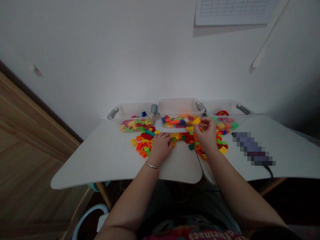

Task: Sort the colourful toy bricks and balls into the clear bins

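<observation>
My right hand is raised at the front of the middle clear plastic box, its fingers pinched on a yellow toy building brick. My left hand, with a bracelet at the wrist, lies palm down over the loose bricks, its fingers stretched forward and a little apart. Beside it on the left are orange bricks, a dark red brick and a teal brick. More colourful bricks lie between my hands and under the right one. The left fingertips are partly lost among bricks.
A left clear box holds yellow, green and red pieces. The right clear box holds rounded coloured pieces. A blurred-out device with a cable lies on the right of the white table. A wall stands behind the boxes.
</observation>
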Demonstrator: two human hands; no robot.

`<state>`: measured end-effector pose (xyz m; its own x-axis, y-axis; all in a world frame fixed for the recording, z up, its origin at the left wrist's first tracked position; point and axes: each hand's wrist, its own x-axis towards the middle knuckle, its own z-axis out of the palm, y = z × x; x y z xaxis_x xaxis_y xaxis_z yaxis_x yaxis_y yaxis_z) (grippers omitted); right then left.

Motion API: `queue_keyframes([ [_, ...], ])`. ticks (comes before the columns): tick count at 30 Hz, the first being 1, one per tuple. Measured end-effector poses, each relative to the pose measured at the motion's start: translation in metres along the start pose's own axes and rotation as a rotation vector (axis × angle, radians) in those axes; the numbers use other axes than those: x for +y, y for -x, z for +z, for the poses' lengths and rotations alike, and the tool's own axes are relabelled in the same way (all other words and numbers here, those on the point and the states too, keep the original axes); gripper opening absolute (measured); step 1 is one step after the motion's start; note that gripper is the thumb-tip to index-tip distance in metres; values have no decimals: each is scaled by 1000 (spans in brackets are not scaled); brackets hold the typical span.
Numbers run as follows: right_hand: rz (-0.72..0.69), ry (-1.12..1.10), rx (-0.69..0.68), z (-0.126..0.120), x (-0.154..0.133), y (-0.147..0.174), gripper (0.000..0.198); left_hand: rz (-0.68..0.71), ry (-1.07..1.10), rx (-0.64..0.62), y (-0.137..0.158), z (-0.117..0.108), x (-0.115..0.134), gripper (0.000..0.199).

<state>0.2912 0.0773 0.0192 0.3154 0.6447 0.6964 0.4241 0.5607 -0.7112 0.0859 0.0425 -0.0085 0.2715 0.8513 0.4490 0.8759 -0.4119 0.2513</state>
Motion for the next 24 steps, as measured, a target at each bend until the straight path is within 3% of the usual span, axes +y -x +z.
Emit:
queue_keyframes([
  [4,9,-19,112,11,-4,-42,31,3,2,6,0,0,-1,26],
  [9,6,-5,103,34,3,-77,30,-2,12,8,0,0,-2,27],
  [16,-58,262,-115,53,7,-78,23,-4,-2,10,0,-1,0,27],
  [24,-97,302,-81,50,8,-71,21,-3,3,14,0,1,-2,26],
])
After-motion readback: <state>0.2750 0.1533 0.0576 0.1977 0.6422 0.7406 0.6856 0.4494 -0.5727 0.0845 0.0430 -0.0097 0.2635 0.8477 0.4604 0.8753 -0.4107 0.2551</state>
